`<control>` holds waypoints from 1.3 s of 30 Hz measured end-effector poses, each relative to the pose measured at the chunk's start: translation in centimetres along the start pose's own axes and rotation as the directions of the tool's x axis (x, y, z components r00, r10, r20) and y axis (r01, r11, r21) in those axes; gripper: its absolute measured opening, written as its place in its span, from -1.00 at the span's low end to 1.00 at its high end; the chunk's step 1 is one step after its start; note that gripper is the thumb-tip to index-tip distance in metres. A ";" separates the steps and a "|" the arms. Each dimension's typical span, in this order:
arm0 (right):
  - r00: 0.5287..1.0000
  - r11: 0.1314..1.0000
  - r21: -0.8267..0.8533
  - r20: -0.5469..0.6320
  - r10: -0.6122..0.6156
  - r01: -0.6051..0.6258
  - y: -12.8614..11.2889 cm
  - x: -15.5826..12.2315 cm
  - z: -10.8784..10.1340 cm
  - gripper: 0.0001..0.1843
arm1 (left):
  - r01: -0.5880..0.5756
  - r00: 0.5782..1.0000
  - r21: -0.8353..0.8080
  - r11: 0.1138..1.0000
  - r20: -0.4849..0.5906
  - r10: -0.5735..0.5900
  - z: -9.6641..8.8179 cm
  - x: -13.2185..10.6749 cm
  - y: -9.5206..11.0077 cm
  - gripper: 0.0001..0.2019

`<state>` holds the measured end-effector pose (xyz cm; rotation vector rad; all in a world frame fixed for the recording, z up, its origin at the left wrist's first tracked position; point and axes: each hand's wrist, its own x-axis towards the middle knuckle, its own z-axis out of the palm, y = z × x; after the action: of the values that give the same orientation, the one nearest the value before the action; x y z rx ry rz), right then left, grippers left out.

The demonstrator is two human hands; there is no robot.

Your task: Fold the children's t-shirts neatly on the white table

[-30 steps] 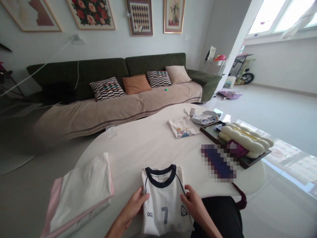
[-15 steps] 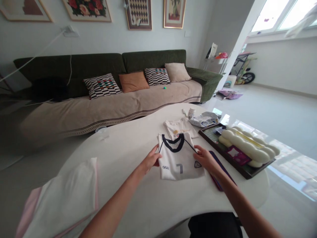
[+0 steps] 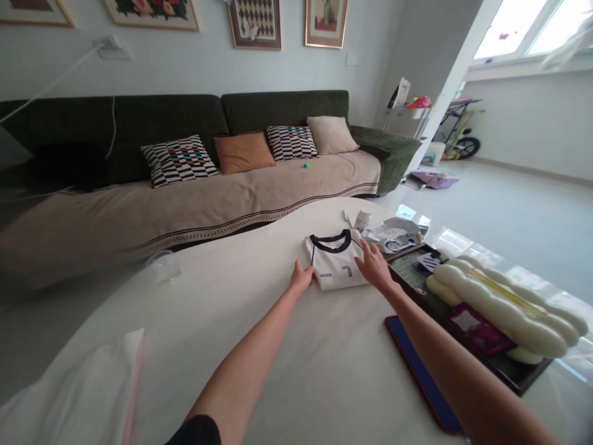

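Observation:
A folded white jersey with a navy collar and a printed number lies at the far side of the white table, covering the folded shirt that lay there. My left hand is closed on the jersey's near left corner. On the jersey's right edge rests my right hand, fingers stretched out flat. Both arms reach far forward over the table.
Right of the jersey lie crumpled white packaging and a dark tray holding a cream wavy cushion. A flat dark blue and red item sits beside the tray. A folded white and pink garment is at the near left. Beyond the table stands a green sofa.
Both hands carried the jersey from the table's near edge to the far side and set it on the other folded shirt. The right hand's fingers have flattened.

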<state>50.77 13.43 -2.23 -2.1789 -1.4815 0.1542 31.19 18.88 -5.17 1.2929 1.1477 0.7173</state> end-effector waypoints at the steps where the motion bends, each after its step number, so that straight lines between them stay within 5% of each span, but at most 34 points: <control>1: 0.998 0.997 -0.042 0.029 -0.060 0.061 -0.3 -0.8 1.3 -0.39 | 0.025 0.999 0.004 1.000 -0.026 -0.025 -0.1 -0.6 -0.7 -0.33; 6: 0.936 0.929 -0.224 0.264 -0.233 0.294 -0.8 -2.7 4.8 -0.46 | -0.035 0.999 0.051 0.998 -0.025 0.037 -3.6 -8.4 -3.1 -0.44; 9: 0.923 0.926 -0.222 0.308 -0.229 0.304 -1.0 -2.5 4.0 -0.46 | -0.112 0.993 0.148 0.983 -0.014 0.115 -8.4 -16.1 -4.1 -0.45; 12: 0.938 0.930 -0.226 0.263 -0.228 0.289 -2.4 -4.7 3.2 -0.45 | -0.100 0.970 0.334 0.937 -0.177 0.167 -14.5 -24.3 -5.3 -0.53; 16: 0.960 0.948 -0.162 0.108 -0.257 0.272 -5.5 -14.8 4.4 -0.50 | -0.015 0.866 0.620 0.784 -0.385 0.321 -22.6 -33.8 -7.1 -0.67; 20: 0.890 0.905 0.034 0.165 -0.424 0.425 -8.0 -28.4 6.3 -0.57 | 0.133 0.818 0.761 0.635 -0.446 0.363 -28.5 -39.2 -8.2 -0.68; 23: 0.865 0.886 0.079 0.195 -0.463 0.456 -9.7 -35.7 6.5 -0.54 | 0.178 0.850 0.830 0.529 -0.400 0.343 -31.9 -39.0 -8.0 -0.65; 26: 0.881 0.901 0.042 0.194 -0.430 0.431 -11.1 -38.8 6.1 -0.49 | 0.250 0.878 0.887 0.389 -0.377 0.295 -34.5 -35.7 -7.1 -0.63; 32: 0.879 0.914 0.020 0.264 -0.397 0.406 -11.7 -38.6 4.7 -0.48 | 0.284 0.909 0.913 0.294 -0.354 0.220 -36.4 -28.2 -6.0 -0.49; 39: 0.869 0.918 0.007 0.319 -0.378 0.397 -11.9 -38.4 4.0 -0.47 | 0.309 0.905 0.928 0.208 -0.354 0.234 -36.8 -26.9 -4.5 -0.65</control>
<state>23.83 -16.27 -7.16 -1.9111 -2.0982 0.3356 -12.45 6.47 0.87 2.2355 2.2220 0.0790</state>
